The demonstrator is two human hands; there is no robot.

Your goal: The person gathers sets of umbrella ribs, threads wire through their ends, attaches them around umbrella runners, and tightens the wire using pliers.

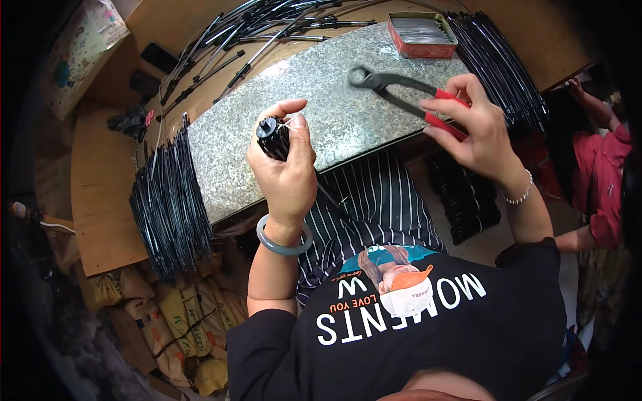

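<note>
My left hand [286, 157] is closed around a black bundle [273, 139] with a round dark cap on its upper end. A thin white strand [293, 117] sticks out by my left thumb; I cannot tell whether it is wire or a tie. My right hand [471, 127] grips a pair of pincers [394, 83] by the red handles. Their dark rounded jaws point left, over the speckled stone slab [227, 150], apart from the bundle. The handles are spread, and the jaws are slightly blurred.
At the back right of the slab stands a red tin [422, 48] of thin pale strips. Thin black rods hang in rows at the left [170, 207] and right [498, 70]. More rods [251, 30] lie loose behind. At far right is a person in a red shirt [602, 174].
</note>
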